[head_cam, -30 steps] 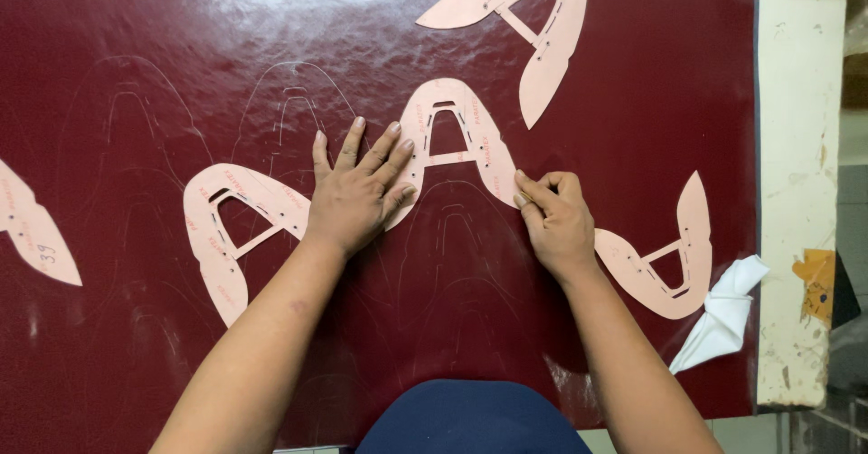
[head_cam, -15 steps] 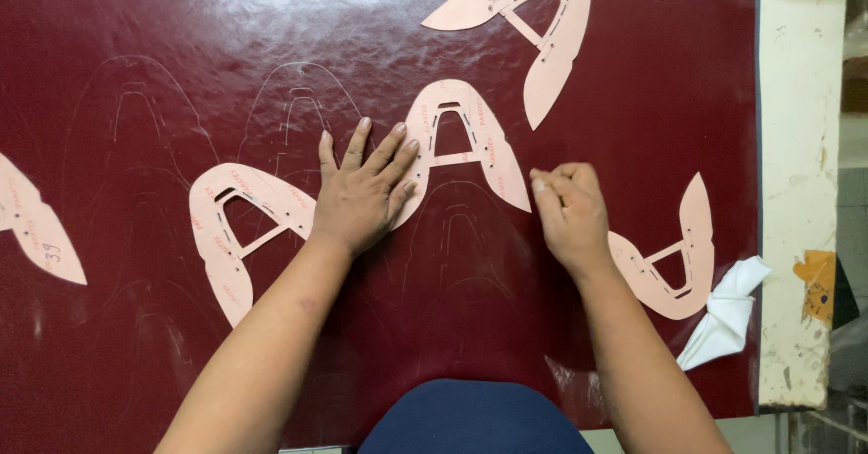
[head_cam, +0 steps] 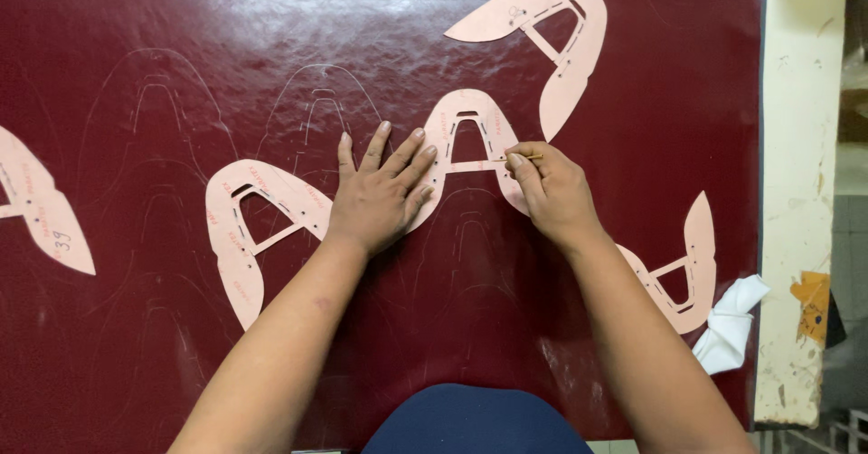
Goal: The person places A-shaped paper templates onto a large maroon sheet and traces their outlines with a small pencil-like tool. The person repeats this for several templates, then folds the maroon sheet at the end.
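Note:
A pink card pattern piece shaped like an arch lies flat on a dark red leather sheet. My left hand presses down on its left leg with fingers spread. My right hand sits on its right leg and pinches a thin marking tool, whose tip rests against the inner cutout's crossbar. Faint traced outlines of the same shape show on the leather around both hands.
More pink patterns lie about: one left of my left hand, one at the top, one at the right, one at the far left edge. A white cloth lies at the sheet's right edge beside a cream-painted table border.
My right hand has moved up and left from the pattern's lower right leg to its inner crossbar. My left hand has stayed pressed on the pattern.

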Motion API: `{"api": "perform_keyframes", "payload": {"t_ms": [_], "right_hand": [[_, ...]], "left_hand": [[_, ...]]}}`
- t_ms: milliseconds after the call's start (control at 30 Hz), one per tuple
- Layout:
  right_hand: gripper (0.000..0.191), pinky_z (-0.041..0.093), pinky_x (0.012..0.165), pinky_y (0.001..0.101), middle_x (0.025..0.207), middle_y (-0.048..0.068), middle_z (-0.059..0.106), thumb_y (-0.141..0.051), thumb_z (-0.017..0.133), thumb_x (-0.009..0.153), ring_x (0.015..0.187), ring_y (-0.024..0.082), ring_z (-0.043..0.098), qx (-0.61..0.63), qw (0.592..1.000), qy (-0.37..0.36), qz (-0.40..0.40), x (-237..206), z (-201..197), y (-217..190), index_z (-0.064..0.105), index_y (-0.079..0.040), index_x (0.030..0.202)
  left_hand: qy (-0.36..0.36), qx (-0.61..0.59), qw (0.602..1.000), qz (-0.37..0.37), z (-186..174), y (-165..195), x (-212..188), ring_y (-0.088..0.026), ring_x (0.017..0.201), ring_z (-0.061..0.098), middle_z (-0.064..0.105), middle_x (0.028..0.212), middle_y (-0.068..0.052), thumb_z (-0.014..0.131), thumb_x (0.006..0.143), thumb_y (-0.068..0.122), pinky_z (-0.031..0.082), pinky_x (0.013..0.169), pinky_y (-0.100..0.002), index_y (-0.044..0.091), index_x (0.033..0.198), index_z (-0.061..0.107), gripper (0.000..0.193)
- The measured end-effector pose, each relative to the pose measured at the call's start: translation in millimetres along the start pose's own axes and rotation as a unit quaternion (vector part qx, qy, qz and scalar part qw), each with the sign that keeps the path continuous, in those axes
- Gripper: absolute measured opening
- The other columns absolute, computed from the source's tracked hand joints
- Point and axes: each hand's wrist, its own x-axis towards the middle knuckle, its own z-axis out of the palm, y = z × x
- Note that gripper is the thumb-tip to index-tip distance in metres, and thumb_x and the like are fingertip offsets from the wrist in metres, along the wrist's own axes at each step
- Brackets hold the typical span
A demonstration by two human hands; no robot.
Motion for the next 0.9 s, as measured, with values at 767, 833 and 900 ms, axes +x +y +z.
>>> {"api": "perform_keyframes", "payload": {"t_ms": [767,833,900], "right_hand": [[0.02,0.056,0.071,0.0323,0.094,0.009,0.075,-0.02,0.064,0.103,0.079,0.02,0.072,-0.071,0.994,0.029,-0.08,2.7,9.4,1.1,0.073,-0.003,0.106],[0.019,0.056,0.07,0.0329,0.093,0.01,0.075,-0.02,0.065,0.103,0.078,0.02,0.071,-0.076,0.994,0.028,-0.079,5.9,11.0,1.0,0.073,-0.003,0.106],[0.017,0.057,0.07,0.0333,0.096,0.01,0.075,-0.019,0.065,0.102,0.078,0.02,0.072,-0.084,0.991,0.03,-0.102,8.6,12.5,1.2,0.073,-0.004,0.105]], "left_hand": [[0.012,-0.018,1.0,0.004,-6.3,-2.2,-2.9,-0.029,0.154,0.021,0.032,0.165,0.007,0.038,0.103,0.052,0.005,0.118,-0.07,0.034,0.154,0.042,0.055],[0.015,-0.019,1.0,0.005,-6.0,-2.9,-2.6,-0.029,0.154,0.021,0.032,0.164,0.006,0.038,0.103,0.052,0.006,0.118,-0.07,0.033,0.154,0.042,0.055],[0.019,-0.023,1.0,0.005,-5.5,-3.6,-2.2,-0.03,0.153,0.021,0.033,0.164,0.006,0.039,0.102,0.052,0.006,0.118,-0.07,0.033,0.154,0.043,0.055]]}}
